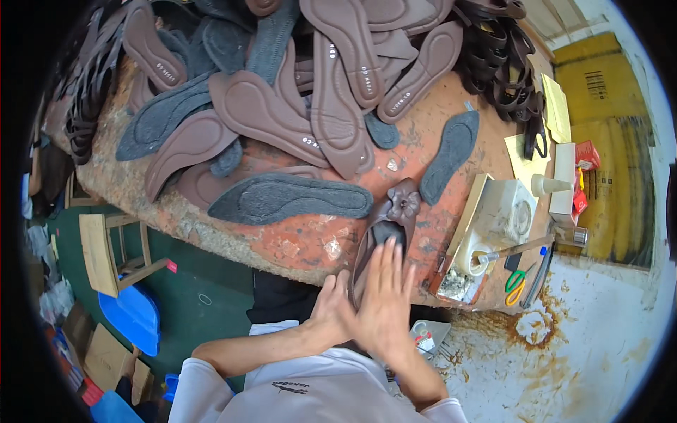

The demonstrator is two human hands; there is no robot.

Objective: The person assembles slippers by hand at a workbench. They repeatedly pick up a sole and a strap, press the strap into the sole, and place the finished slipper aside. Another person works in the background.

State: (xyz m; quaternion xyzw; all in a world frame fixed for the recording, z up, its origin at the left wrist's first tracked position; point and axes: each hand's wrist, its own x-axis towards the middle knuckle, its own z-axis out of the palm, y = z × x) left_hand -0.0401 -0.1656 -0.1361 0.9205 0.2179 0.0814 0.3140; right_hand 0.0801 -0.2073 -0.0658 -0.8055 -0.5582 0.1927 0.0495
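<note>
A brown shoe point(405, 203) with a flower on its upper lies at the table's near edge, toe pointing away from me. My left hand point(328, 310) is curled round the shoe's heel end on its left side. Fingers stretched out and close together, my right hand point(383, 303) lies flat over the shoe's opening, its fingertips on the dark lining inside. The heel of the shoe is hidden behind my hands. Just beyond my left hand rests an insole with its fuzzy grey side up point(293, 199). Another grey insole point(451, 158) lies right of the toe.
Brown insoles point(268, 116) are heaped across the back of the worktable point(282, 247). Dark strappy shoe uppers point(497, 60) hang together at the far right. On the right stand a glue pot point(474, 255) with a brush point(518, 248), and scissors point(517, 285). A wooden stool point(102, 254) is at lower left.
</note>
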